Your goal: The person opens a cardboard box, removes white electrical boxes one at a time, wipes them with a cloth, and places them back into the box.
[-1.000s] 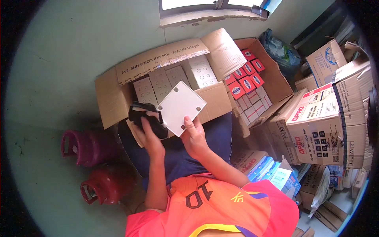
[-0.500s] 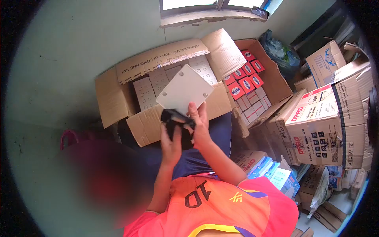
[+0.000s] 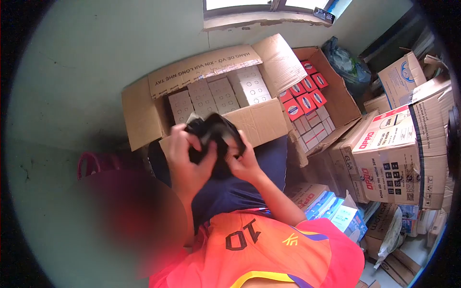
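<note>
A black, loop-shaped thing (image 3: pixel 218 134), partly glossy, is held up between my hands over my lap; motion blurs it and I cannot make out its kind. My left hand (image 3: pixel 188 161) is closed on its left side, thumb toward the middle. On its right side, the fingers of my right hand (image 3: pixel 244 159) pinch the edge. Just beyond stands an open cardboard box (image 3: pixel 257 122) with rows of small white boxes (image 3: pixel 218 96) inside. A small pale patch shows by my left fingertips, too blurred to name.
A second open carton (image 3: pixel 338 98) at the right holds red boxes (image 3: pixel 305 103) and paler boxes. Further right are stacked cartons (image 3: pixel 384 158) and blue boxes (image 3: pixel 331 209). A pink handle (image 3: pixel 89 163) shows at the left by the wall. A phone-like object (image 3: pixel 324 15) lies on the windowsill.
The white square plate seen by my right hand is no longer visible. My left hand has moved up and left on the black thing, which is now raised and spread wider.
</note>
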### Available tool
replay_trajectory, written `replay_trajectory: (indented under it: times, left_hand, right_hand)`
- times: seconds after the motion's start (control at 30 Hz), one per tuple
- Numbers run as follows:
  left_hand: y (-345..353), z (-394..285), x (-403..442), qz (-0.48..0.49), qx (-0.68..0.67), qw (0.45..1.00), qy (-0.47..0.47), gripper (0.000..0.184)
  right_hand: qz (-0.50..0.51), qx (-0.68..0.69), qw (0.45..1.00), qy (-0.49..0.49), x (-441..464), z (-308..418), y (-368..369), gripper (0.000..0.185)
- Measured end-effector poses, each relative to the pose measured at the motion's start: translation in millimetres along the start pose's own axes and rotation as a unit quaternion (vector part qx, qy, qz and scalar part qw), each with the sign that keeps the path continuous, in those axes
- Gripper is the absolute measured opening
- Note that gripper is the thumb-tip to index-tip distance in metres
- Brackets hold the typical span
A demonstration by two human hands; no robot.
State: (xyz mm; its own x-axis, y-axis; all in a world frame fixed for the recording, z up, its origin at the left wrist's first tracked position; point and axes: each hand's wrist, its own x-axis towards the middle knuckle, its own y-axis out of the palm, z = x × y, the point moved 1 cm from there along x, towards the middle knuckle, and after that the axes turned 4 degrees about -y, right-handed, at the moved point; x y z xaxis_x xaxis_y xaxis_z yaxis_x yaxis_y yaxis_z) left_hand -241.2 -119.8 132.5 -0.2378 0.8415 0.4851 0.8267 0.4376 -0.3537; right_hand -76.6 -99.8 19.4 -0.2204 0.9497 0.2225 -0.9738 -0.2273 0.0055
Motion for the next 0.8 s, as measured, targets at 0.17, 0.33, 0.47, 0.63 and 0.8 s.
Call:
replay_trajectory:
  times: [0.17,0.33,0.47,0.63,0.8]
  left_hand:
    - [7,8,-1,0.003,0.030,0.997,-0.074,0.033]
    - [19,0,1,-0.008,0.061,0.997,-0.055,0.032]
    - [12,9,8,-0.020,0.106,0.992,-0.067,0.032]
    - [16,16,-1,-0.018,0.075,0.994,-0.079,0.030]
    - [23,37,-11,-0.075,0.078,0.990,-0.089,0.032]
  right_hand:
    - [-0.013,-0.146,0.979,-0.143,5,4,-15,0.030]
    - [-0.007,-0.154,0.980,-0.124,3,10,-23,0.032]
    - [-0.002,-0.215,0.953,-0.212,6,19,-26,0.036]
    - [0.035,-0.281,0.942,-0.177,2,14,-29,0.037]
    - [-0.003,-0.288,0.940,-0.184,4,19,-19,0.039]
